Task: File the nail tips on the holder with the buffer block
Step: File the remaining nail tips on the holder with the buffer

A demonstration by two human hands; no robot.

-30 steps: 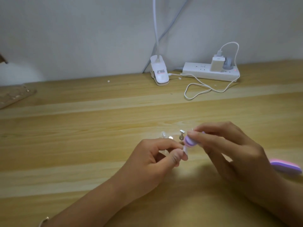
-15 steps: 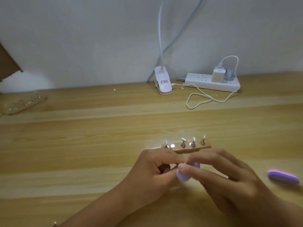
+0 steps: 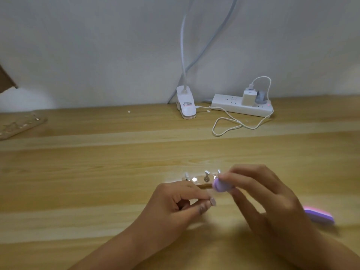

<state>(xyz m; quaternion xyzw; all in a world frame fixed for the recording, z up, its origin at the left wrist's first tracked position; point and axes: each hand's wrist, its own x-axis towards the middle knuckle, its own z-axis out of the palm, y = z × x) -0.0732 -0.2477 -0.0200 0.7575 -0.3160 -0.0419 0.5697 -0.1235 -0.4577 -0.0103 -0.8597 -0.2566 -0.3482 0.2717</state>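
Observation:
A small wooden holder (image 3: 202,182) with shiny metal pegs lies on the desk just beyond my hands. My left hand (image 3: 175,207) pinches a small pale nail tip (image 3: 213,201) between thumb and forefinger. My right hand (image 3: 261,199) grips a purple buffer block (image 3: 221,186), held end-on a little above and right of the nail tip and apart from it. The buffer hides the right end of the holder.
A second pink and purple buffer (image 3: 319,216) lies on the desk at the right. At the back stand a white clip lamp (image 3: 186,105) and a power strip (image 3: 241,107) with a looping cable (image 3: 229,126). A clear tray (image 3: 19,124) sits far left.
My right hand has lifted the purple buffer up and to the right, away from the nail tip. The left hand stays low with the tip in its pinch.

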